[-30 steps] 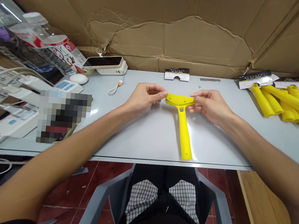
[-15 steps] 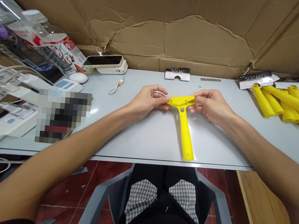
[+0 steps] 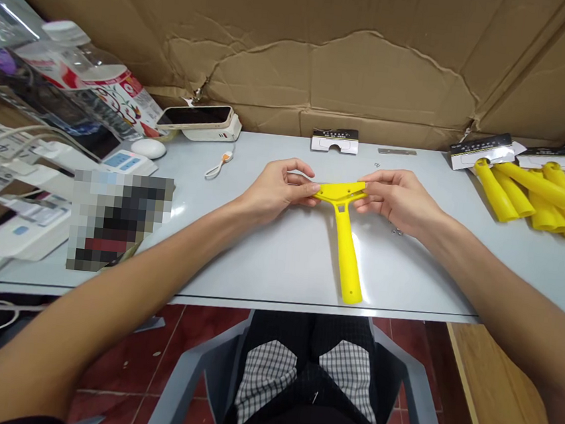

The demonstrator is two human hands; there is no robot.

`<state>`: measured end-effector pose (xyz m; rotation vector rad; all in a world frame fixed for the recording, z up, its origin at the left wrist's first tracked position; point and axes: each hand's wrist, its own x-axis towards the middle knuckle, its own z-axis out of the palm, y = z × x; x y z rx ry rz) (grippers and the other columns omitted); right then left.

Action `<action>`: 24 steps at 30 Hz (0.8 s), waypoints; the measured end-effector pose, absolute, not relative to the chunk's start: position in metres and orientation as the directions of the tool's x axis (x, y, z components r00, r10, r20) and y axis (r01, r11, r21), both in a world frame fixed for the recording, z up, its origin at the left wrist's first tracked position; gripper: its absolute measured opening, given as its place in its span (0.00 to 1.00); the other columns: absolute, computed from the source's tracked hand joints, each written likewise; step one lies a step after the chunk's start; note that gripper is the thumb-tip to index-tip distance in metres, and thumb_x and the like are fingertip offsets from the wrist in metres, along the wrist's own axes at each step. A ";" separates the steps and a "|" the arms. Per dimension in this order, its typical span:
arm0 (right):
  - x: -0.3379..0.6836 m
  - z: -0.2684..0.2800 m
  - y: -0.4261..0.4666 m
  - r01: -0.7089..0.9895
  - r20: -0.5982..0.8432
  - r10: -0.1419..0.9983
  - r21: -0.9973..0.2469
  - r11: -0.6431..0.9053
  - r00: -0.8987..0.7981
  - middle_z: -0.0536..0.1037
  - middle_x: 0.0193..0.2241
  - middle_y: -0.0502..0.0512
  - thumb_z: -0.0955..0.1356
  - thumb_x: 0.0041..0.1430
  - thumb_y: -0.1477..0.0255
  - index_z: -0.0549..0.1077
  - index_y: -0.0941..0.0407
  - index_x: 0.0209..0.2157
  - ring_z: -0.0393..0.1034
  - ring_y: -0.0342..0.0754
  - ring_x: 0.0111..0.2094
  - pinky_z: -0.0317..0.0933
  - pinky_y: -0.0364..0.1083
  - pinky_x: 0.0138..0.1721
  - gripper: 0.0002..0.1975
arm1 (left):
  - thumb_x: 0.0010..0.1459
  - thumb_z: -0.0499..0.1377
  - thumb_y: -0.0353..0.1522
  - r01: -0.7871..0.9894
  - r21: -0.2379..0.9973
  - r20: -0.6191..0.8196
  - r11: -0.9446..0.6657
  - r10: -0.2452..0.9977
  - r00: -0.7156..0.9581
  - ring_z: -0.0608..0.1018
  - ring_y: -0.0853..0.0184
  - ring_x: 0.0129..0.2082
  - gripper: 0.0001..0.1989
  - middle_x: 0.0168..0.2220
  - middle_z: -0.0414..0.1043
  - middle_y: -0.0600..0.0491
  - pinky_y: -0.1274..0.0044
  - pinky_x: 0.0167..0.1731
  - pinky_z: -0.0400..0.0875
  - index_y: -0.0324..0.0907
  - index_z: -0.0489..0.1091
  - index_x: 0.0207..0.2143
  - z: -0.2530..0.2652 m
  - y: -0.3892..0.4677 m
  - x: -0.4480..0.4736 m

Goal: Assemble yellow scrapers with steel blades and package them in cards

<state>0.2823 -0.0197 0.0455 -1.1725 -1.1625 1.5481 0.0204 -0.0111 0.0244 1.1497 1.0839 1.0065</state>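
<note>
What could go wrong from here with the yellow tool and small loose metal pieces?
1. The left hand and right hand grip the yellow T-shaped tool only by its head's ends, so it might twist or slip.
2. Small metal pieces lie loose right by the right hand; a stray brush could scatter them.

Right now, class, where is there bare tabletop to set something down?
Between the left forearm and the yellow T-shaped tool, and to the right of the right forearm, in front of the yellow handles. The power strip and bottles crowd the left end; small metal pieces lie by the right hand.
</note>
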 end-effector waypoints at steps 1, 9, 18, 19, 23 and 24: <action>0.283 0.045 -0.020 -0.093 -0.189 0.961 -0.973 -0.211 -0.204 0.89 0.35 0.65 0.71 0.69 0.87 0.84 0.61 0.35 0.86 0.49 0.29 0.84 0.46 0.38 0.11 | 0.57 0.80 0.24 -0.053 0.991 -0.115 0.127 0.975 0.189 0.88 0.67 0.27 0.21 0.30 0.86 0.51 0.76 0.37 0.84 0.40 0.71 0.42 0.025 -0.012 0.020; 0.288 0.038 -0.016 -0.127 -0.160 0.956 -0.972 -0.195 -0.247 0.89 0.36 0.65 0.72 0.70 0.85 0.85 0.62 0.37 0.88 0.50 0.31 0.85 0.45 0.39 0.09 | 0.56 0.79 0.24 -0.020 0.998 -0.052 0.056 0.983 0.175 0.87 0.66 0.27 0.26 0.29 0.85 0.53 0.75 0.36 0.81 0.44 0.65 0.42 0.027 -0.015 0.019; 0.284 0.042 -0.018 -0.122 -0.170 0.958 -0.972 -0.202 -0.230 0.87 0.36 0.66 0.72 0.71 0.82 0.84 0.62 0.38 0.87 0.51 0.31 0.86 0.48 0.40 0.07 | 0.57 0.78 0.22 -0.004 1.000 -0.026 0.028 0.982 0.184 0.87 0.67 0.27 0.26 0.28 0.85 0.56 0.75 0.36 0.82 0.45 0.62 0.41 0.031 -0.016 0.020; 0.284 0.043 -0.018 -0.126 -0.170 0.959 -0.971 -0.202 -0.226 0.87 0.36 0.67 0.72 0.71 0.82 0.84 0.62 0.37 0.86 0.51 0.30 0.86 0.48 0.39 0.08 | 0.57 0.78 0.22 -0.005 1.000 -0.026 0.028 0.982 0.187 0.87 0.67 0.26 0.26 0.28 0.85 0.55 0.75 0.36 0.82 0.45 0.62 0.41 0.032 -0.016 0.020; 0.286 0.040 -0.018 -0.138 -0.141 0.954 -0.974 -0.182 -0.264 0.87 0.36 0.66 0.76 0.71 0.77 0.85 0.63 0.35 0.86 0.50 0.30 0.86 0.47 0.39 0.08 | 0.56 0.79 0.23 -0.002 1.000 -0.018 0.019 0.981 0.194 0.87 0.67 0.27 0.27 0.29 0.85 0.55 0.75 0.35 0.82 0.45 0.62 0.41 0.032 -0.017 0.020; 0.287 0.039 -0.017 -0.133 -0.137 0.952 -0.975 -0.178 -0.272 0.87 0.36 0.66 0.77 0.70 0.76 0.85 0.62 0.35 0.86 0.49 0.30 0.86 0.46 0.40 0.07 | 0.56 0.79 0.24 -0.003 1.000 -0.015 0.016 0.981 0.194 0.87 0.67 0.27 0.27 0.29 0.85 0.55 0.75 0.35 0.82 0.45 0.62 0.41 0.031 -0.017 0.020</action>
